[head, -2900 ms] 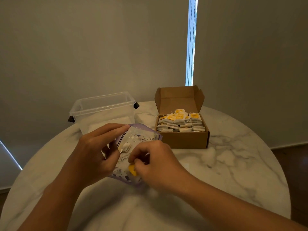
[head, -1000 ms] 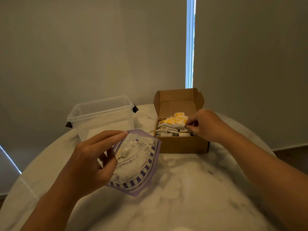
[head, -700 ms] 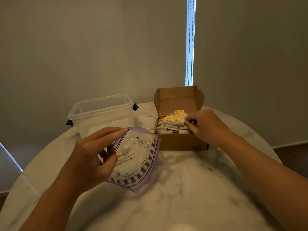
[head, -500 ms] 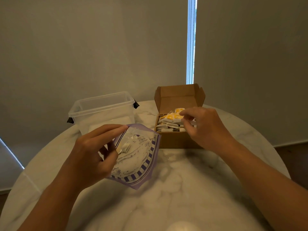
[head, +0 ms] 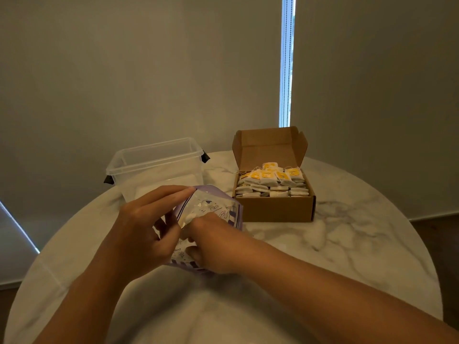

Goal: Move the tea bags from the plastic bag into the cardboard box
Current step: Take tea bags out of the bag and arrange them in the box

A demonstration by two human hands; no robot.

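Centrally, left hand [head: 144, 232] pinches plastic bag [head: 214, 206] rim; right hand [head: 218, 249] reaches inside, grip hidden; cardboard box [head: 275, 209] near.

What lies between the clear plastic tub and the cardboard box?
Only bare marble table, in the head view; the clear tub and cardboard box stand apart.
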